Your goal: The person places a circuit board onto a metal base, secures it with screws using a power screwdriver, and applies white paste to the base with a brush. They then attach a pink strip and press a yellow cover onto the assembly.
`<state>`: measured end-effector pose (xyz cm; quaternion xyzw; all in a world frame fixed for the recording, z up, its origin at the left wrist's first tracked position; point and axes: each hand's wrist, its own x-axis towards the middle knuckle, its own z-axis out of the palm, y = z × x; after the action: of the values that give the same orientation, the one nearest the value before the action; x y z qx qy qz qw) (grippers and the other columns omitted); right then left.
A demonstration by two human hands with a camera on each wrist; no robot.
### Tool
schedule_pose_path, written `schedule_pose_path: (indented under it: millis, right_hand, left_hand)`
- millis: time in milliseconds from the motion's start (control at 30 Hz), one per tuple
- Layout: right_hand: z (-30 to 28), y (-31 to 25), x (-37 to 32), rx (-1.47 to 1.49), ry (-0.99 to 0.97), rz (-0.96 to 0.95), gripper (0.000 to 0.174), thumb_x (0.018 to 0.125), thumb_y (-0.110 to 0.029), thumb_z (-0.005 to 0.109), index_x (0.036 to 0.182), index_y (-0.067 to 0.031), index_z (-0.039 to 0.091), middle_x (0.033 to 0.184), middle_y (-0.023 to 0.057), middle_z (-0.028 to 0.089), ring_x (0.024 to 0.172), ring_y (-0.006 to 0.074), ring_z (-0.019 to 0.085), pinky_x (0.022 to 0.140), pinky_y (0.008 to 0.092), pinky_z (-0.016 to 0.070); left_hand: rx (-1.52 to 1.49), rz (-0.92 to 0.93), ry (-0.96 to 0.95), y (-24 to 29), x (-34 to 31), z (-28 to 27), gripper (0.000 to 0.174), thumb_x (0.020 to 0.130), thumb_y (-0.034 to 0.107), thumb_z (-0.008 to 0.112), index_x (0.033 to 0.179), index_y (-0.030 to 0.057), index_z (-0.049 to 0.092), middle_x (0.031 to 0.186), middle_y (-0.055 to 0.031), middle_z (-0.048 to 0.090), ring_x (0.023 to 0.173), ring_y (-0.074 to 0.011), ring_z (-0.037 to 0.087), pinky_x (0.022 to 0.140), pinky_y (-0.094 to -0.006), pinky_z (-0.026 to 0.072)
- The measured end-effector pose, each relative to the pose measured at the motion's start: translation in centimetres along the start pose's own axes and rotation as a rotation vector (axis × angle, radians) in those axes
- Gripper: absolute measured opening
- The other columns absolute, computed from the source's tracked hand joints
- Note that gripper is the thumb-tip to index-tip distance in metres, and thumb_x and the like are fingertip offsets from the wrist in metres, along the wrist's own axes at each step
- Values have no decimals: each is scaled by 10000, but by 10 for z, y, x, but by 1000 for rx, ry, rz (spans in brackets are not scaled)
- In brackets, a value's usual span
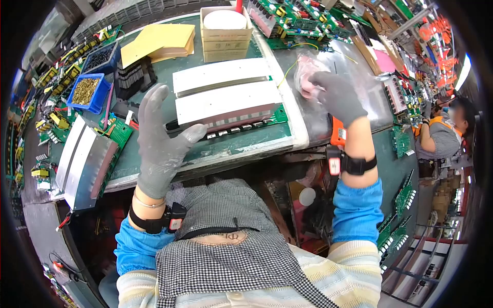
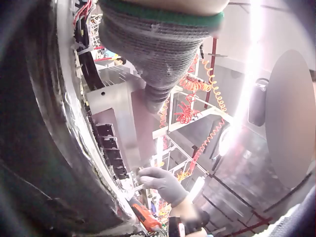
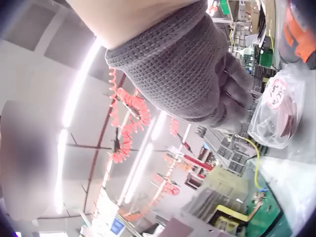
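Beside the left end of a white-topped metal assembly (image 1: pixel 226 105), the gloved left hand (image 1: pixel 162 138) is open, fingers raised and thumb spread toward the assembly's front edge. Pinkish side strips and a row of clips line that edge, above a green board (image 1: pixel 280 115). The gloved right hand (image 1: pixel 341 97) has loosely bent fingers at a clear plastic bag (image 1: pixel 306 72) of pink pieces. In the right wrist view, the bag (image 3: pixel 280 111) lies beside the right hand (image 3: pixel 197 79); whether the fingertips touch it is unclear. The left wrist view shows the assembly's metal side (image 2: pixel 126 123) below the left hand (image 2: pixel 158 54).
A second assembly (image 1: pixel 84 159) stands tilted at the left. Behind are a blue bin (image 1: pixel 87 93) of brass-coloured parts, yellow envelopes (image 1: pixel 162 42) and a cardboard box (image 1: pixel 226 43). An orange-handled tool (image 1: pixel 338 131) lies near the right forearm. Another person (image 1: pixel 441 136) sits at far right.
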<state>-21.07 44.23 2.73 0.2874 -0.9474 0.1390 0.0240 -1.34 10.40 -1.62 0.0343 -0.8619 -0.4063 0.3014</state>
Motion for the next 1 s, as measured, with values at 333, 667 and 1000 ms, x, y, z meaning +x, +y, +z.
schedule_pose_path:
  millis: [333, 667, 1000]
  right_hand:
    - [11, 22, 29, 257, -299, 90, 233, 813, -59, 715, 1042, -26, 683, 923, 54, 711, 867, 143, 663, 821, 287, 530]
    - [13, 32, 15, 389, -232, 135, 197, 795, -101, 723, 970, -17, 685, 892, 53, 704, 842, 145, 651, 788, 294, 529]
    - [23, 37, 18, 359, -184, 17, 332, 810, -141, 724, 1134, -78, 695, 904, 85, 716, 829, 183, 671, 782, 306, 531]
  left_hand:
    - [-4, -13, 47, -9, -11, -19, 792, 724, 255, 874, 1371, 19, 483, 1395, -156, 493, 1294, -304, 479, 1112, -408, 382]
    - [23, -15, 34, -6, -14, -20, 755, 738, 227, 857, 1363, 23, 486, 1408, -146, 478, 1305, -297, 473, 1120, -406, 378]
    - [41, 4, 27, -2, -15, -18, 721, 750, 221, 849, 1347, 22, 496, 1412, -148, 481, 1306, -299, 479, 1109, -411, 393]
